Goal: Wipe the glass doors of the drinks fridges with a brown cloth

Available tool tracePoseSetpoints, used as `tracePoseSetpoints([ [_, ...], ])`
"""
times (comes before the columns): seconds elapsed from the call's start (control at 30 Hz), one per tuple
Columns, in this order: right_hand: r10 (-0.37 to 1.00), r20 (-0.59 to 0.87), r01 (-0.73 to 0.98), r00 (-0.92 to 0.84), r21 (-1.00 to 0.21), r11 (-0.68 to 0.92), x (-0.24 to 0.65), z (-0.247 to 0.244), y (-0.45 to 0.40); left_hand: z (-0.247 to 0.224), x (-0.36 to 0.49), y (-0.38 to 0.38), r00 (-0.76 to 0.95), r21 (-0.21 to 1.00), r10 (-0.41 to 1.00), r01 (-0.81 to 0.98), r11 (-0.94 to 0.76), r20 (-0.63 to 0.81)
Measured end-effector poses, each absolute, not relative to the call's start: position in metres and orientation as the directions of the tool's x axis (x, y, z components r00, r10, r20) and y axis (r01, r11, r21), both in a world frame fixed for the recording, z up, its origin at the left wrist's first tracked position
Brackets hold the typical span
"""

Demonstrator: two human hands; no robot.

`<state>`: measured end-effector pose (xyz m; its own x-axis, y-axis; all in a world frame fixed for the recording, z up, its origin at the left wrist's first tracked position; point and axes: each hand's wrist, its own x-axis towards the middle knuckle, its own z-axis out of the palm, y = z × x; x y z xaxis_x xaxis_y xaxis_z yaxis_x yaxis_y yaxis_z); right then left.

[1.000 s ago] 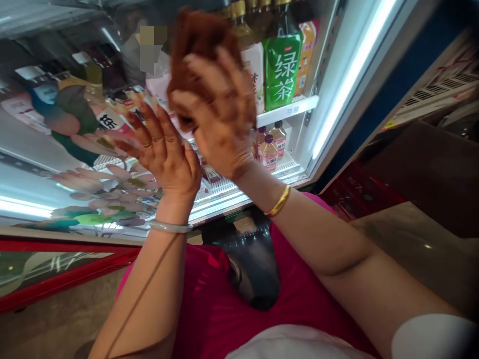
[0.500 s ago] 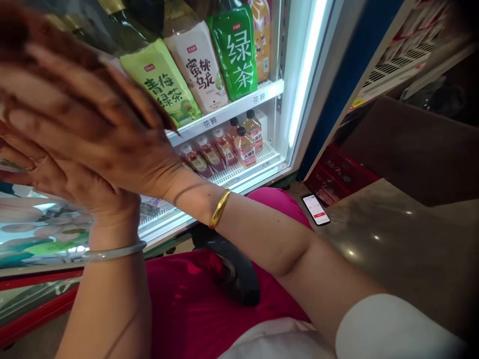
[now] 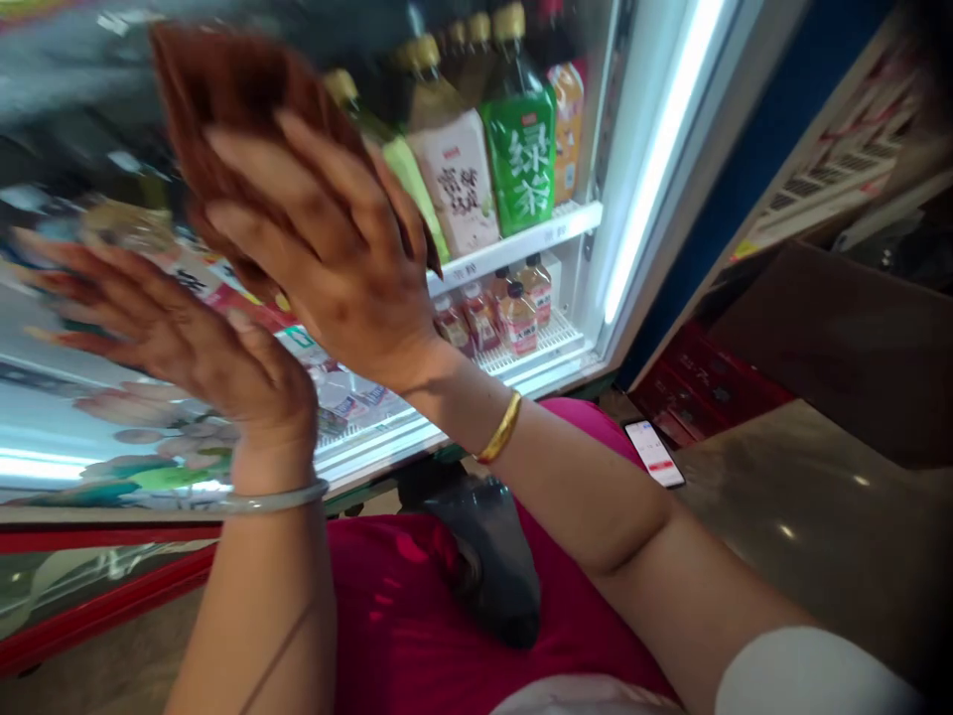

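My right hand [image 3: 335, 238], with a gold bangle at the wrist, lies over a brown cloth [image 3: 245, 79]. The cloth shows above and beside its fingers, blurred by motion. My left hand [image 3: 201, 348], with a pale bangle, is open with its fingers stretched to the left. It is nearest to a glossy panel with printed flowers [image 3: 149, 437]; whether it touches the panel I cannot tell. Behind my right hand, a green-labelled bottle [image 3: 525, 159] and a white-labelled bottle [image 3: 458, 189] stand on a lit fridge shelf [image 3: 513, 248].
Small bottles [image 3: 519, 320] stand on the fridge's lower rack. A red frame edge [image 3: 104, 606] crosses at lower left. A phone [image 3: 653, 453] with its screen lit is near the red boxes [image 3: 692, 387] on the right. A dark shoe [image 3: 498, 566] shows between my knees.
My hands have moved apart; before, the right one overlapped the left at the upper left. The brown cloth now shows clearly under my right hand. The view has shifted, moving the fridge rightward and down.
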<state>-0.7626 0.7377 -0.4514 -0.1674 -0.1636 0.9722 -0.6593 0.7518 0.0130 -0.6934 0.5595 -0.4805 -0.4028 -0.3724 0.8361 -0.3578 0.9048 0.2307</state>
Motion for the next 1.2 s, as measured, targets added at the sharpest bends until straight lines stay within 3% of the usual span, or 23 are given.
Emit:
tracePoseSetpoints([
  [0.03, -0.111, 0.986, -0.779, -0.127, -0.029, 0.627, -0.758, -0.462, 0.732, -0.483, -0.692, 0.562, -0.376, 0.185, -0.33, -0.374, 0.909, 0.866],
  [0.07, -0.137, 0.988, -0.851, -0.068, 0.014, 0.525, -0.755, -0.472, 0.728, -0.487, -0.69, 0.565, -0.367, 0.173, -0.313, -0.368, 0.914, 0.876],
  [0.13, -0.135, 0.988, -0.93, 0.079, 0.122, 0.347, -0.754, -0.483, 0.726, -0.492, -0.685, 0.571, -0.367, 0.15, -0.271, -0.326, 0.934, 0.89],
  [0.2, -0.118, 0.989, -0.961, 0.084, 0.111, 0.253, -0.762, -0.479, 0.734, -0.494, -0.68, 0.578, -0.339, 0.078, -0.178, -0.288, 0.954, 0.924],
  [0.3, -0.035, 0.999, -0.96, 0.022, 0.031, 0.28, -0.779, -0.452, 0.751, -0.485, -0.675, 0.584, -0.261, -0.027, -0.066, -0.337, 0.941, 0.963],
  [0.47, 0.039, 0.997, -0.922, -0.066, -0.076, 0.379, -0.775, -0.411, 0.735, -0.463, -0.667, 0.578, -0.205, -0.056, -0.039, -0.439, 0.897, 0.978],
  [0.53, -0.003, 1.0, -0.944, 0.01, 0.01, 0.328, -0.76, -0.409, 0.718, -0.457, -0.662, 0.575, -0.204, -0.077, -0.02, -0.456, 0.887, 0.979],
  [0.67, -0.135, 0.936, -0.918, 0.324, 0.346, 0.193, -0.749, -0.398, 0.694, -0.445, -0.651, 0.563, -0.222, -0.138, 0.035, -0.469, 0.872, 0.974],
  [0.77, -0.194, 0.851, -0.839, 0.488, 0.519, 0.165, -0.76, -0.352, 0.692, -0.421, -0.644, 0.549, -0.204, -0.171, 0.08, -0.481, 0.86, 0.976],
  [0.9, -0.133, 0.891, -0.852, 0.435, 0.455, 0.26, -0.765, -0.268, 0.684, -0.377, -0.639, 0.53, -0.191, -0.189, 0.107, -0.484, 0.855, 0.976],
  [1.0, -0.09, 0.93, -0.867, 0.357, 0.365, 0.338, -0.75, -0.249, 0.669, -0.352, -0.636, 0.52, -0.191, -0.15, 0.063, -0.483, 0.863, 0.98],
  [1.2, -0.276, 0.709, -0.68, 0.649, 0.703, 0.207, -0.729, -0.266, 0.648, -0.333, -0.62, 0.499, -0.21, -0.135, 0.037, -0.475, 0.87, 0.977],
])
